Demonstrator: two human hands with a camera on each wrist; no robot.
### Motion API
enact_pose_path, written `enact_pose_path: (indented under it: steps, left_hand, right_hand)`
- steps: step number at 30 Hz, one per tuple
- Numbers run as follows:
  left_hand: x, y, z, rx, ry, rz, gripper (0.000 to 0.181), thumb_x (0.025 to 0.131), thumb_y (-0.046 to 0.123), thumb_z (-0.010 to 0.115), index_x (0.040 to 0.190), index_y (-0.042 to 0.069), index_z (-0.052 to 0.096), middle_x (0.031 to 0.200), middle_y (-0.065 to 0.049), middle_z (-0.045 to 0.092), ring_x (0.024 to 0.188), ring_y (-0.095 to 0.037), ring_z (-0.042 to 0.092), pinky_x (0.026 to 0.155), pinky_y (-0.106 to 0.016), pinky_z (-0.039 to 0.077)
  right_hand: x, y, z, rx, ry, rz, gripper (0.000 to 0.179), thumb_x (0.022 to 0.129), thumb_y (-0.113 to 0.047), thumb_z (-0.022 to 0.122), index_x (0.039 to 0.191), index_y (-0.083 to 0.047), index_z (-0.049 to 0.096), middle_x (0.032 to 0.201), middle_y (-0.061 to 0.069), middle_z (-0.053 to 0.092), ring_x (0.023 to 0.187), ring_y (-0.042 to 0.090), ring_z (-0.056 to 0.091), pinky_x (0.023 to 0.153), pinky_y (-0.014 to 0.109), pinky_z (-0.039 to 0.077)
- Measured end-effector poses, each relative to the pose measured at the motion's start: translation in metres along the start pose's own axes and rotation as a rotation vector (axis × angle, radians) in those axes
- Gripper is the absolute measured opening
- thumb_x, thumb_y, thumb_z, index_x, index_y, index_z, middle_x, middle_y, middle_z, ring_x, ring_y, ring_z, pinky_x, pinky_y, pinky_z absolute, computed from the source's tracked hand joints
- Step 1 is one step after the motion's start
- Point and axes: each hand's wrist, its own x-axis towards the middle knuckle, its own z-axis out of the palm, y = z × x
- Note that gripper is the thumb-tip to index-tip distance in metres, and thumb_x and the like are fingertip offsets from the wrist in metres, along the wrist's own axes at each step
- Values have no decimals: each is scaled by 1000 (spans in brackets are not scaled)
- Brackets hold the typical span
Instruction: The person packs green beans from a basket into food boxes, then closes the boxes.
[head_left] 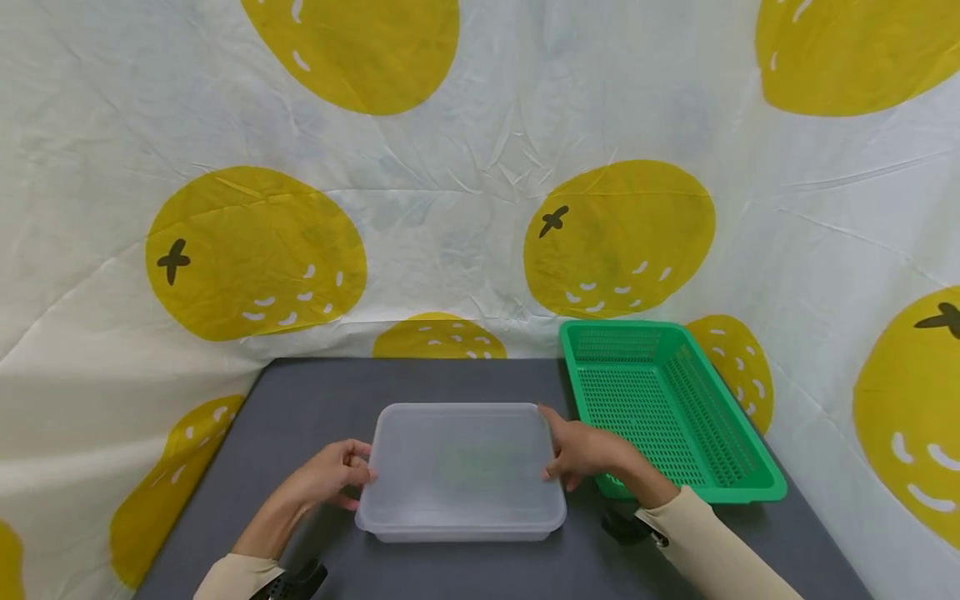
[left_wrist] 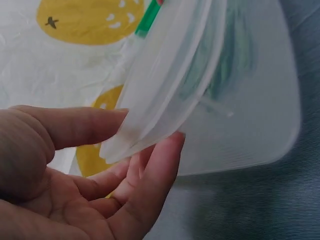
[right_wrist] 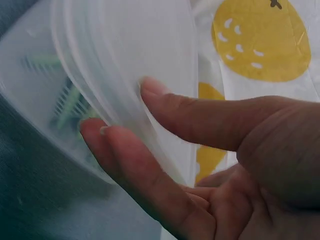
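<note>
A translucent plastic food container (head_left: 461, 536) sits on the grey table in front of me, covered by its frosted lid (head_left: 465, 450). My left hand (head_left: 330, 475) pinches the lid's left edge, thumb on top and fingertips under the rim, as the left wrist view shows. At the opposite side my right hand (head_left: 588, 450) holds the lid's edge the same way, its thumb (right_wrist: 167, 107) on the upper face. Through the container wall in the right wrist view show blurred green pieces (right_wrist: 72, 102) with comb-like teeth.
A green slotted plastic basket (head_left: 671, 417) stands to the right, close to my right forearm. The dark grey table (head_left: 322, 400) ends at a white cloth (head_left: 450, 250) printed with yellow fruit, which hangs behind and at both sides.
</note>
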Motion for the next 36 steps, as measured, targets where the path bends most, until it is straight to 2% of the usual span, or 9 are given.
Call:
enact_pose_path:
  steps: [5,7,10,13,16,18,20,27,36]
  left_hand:
    - [-9,0,4,-1,-2,35,49,92,3,67,131,-15,44,93,-16,61,84,-23,64,60,-44,60]
    - [-9,4,8,57,67,45,48,91,2,68,131,-14,46,90,-15,60,80,-22,63,58,-43,59]
    - [-6,12,17,296,222,110,49,93,9,69,133,-11,50,94,-14,60,83,-24,62,67,-43,57]
    - [2,15,34,547,411,273,54,94,16,70,138,-8,51,112,-20,59,102,-34,58,85,-50,52]
    - [14,13,53,701,520,494,58,93,19,72,140,-7,51,133,-28,51,125,-46,47,99,-60,44]
    - [20,9,63,796,537,620,60,92,23,73,139,-7,53,141,-28,48,133,-49,42,105,-61,40]
    - [25,6,71,892,524,672,62,92,31,71,140,-5,53,146,-28,46,138,-50,39,110,-62,37]
    - [29,0,78,1000,478,644,65,95,50,61,147,11,53,155,-19,43,145,-44,36,111,-67,33]
    - [28,-4,79,1022,554,731,57,90,48,63,135,13,64,145,-15,55,137,-41,47,106,-66,40]
  right_hand:
    - [-7,1,7,45,-9,-46,107,90,1,73,163,-10,-5,72,14,63,57,32,65,57,44,57]
    - [-6,-1,9,-13,61,-61,105,90,-3,74,163,-8,-1,80,17,64,64,34,66,59,44,57]
    - [-4,-8,20,-194,242,-81,98,91,-15,76,162,-3,10,110,27,62,78,33,66,64,43,55]
    - [1,-16,39,-403,449,-107,88,93,-28,75,158,1,24,143,31,44,110,39,61,82,49,54]
    - [10,-20,60,-504,558,-136,78,98,-36,67,157,0,31,153,29,37,136,48,44,102,58,46]
    - [17,-19,73,-536,594,-154,75,99,-42,64,155,0,36,156,28,35,142,49,36,110,61,38]
    - [22,-17,84,-557,606,-148,75,100,-49,59,154,-1,38,158,27,34,146,49,32,112,63,33]
    - [29,-5,102,-584,678,-155,75,99,-60,52,151,-7,46,159,23,35,147,47,30,111,66,33]
    - [32,-1,104,-599,696,-172,76,99,-63,48,151,-6,47,158,24,36,147,47,31,110,65,34]
